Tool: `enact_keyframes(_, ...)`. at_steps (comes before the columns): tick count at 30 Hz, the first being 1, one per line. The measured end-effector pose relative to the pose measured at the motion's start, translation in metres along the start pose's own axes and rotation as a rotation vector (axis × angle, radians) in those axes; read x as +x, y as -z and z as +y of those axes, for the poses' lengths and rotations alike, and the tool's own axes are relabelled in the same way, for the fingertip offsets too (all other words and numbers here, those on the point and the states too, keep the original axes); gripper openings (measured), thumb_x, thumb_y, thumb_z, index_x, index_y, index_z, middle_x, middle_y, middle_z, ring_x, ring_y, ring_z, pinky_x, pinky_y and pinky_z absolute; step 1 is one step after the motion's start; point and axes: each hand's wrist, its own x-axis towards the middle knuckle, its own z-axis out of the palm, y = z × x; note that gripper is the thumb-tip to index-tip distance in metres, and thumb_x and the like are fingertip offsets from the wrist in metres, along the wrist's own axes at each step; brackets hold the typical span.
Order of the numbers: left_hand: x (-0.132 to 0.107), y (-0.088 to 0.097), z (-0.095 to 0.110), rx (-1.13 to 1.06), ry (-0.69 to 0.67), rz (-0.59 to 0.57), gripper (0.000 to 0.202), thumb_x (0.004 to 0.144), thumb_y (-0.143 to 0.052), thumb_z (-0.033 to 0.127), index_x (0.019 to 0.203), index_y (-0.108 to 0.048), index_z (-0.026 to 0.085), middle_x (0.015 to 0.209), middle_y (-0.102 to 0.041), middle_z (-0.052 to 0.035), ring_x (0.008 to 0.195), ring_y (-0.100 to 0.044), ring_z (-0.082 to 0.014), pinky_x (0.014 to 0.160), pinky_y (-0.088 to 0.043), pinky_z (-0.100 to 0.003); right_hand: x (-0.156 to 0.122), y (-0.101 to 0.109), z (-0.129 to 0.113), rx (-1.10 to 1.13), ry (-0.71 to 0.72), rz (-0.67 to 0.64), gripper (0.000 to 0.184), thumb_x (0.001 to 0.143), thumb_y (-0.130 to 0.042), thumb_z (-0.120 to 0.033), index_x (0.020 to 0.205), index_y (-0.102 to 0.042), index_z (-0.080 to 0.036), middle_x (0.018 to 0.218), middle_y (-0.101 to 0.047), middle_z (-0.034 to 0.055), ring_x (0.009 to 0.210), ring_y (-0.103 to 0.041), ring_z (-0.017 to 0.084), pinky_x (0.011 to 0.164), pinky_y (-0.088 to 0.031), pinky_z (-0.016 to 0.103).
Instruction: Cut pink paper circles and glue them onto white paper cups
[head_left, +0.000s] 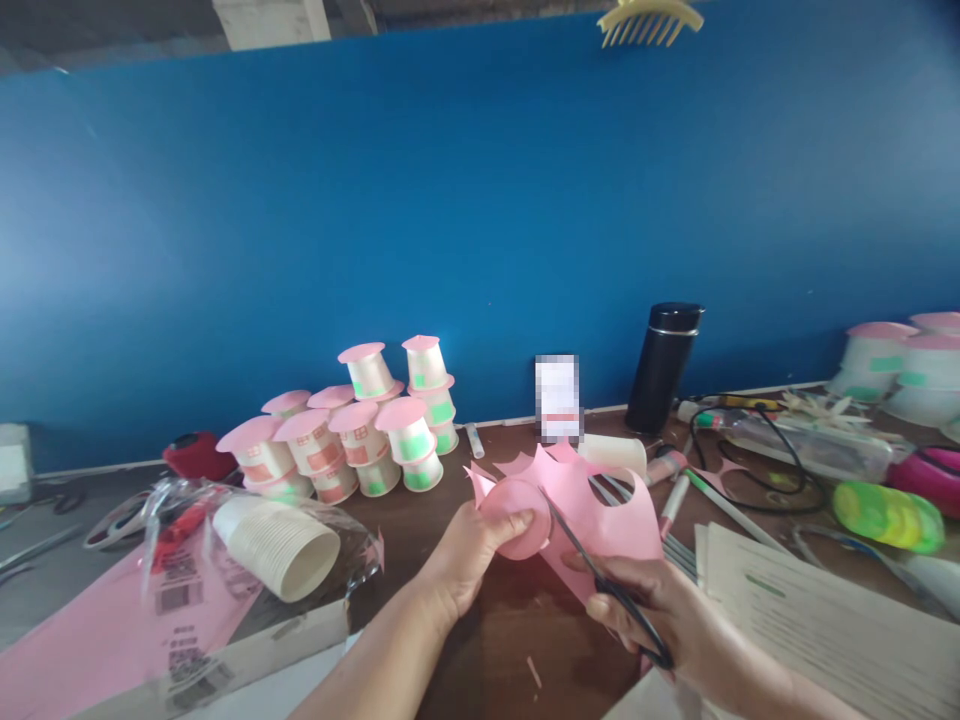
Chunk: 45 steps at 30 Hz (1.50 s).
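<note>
My left hand (465, 558) pinches a sheet of pink paper (592, 510) by a round, partly cut disc (516, 516). My right hand (667, 620) grips black-handled scissors (600, 575), whose blades reach up into the pink paper beside the disc. The sheet has several curved cutouts along its edges. Both hands hover low over the brown table (517, 630).
Behind stand several paper cups with pink lids (352, 430), stacked. At left a sleeve of white cups (277, 548) lies in plastic over pink paper. A black flask (664, 368), pens, cables, a green tape roll (889, 515) and printed sheets (817, 610) crowd the right. A blue wall rises behind.
</note>
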Motion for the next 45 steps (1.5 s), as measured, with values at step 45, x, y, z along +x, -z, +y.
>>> enact_keyframes(45,-0.003,-0.022,-0.018,-0.162,-0.093,0.144,0.036,0.076,-0.071,0.036,0.099,-0.068,0.009,0.092,-0.073,-0.0131,0.088,-0.066,-0.0288,0.083,-0.05,-0.04,0.005,0.0,0.009,-0.028,0.104,0.004,0.048,0.085,-0.057,-0.053,0.108,-0.065,-0.012,0.064,-0.035,-0.005,0.057,-0.028,0.01,0.047,-0.021,0.022)
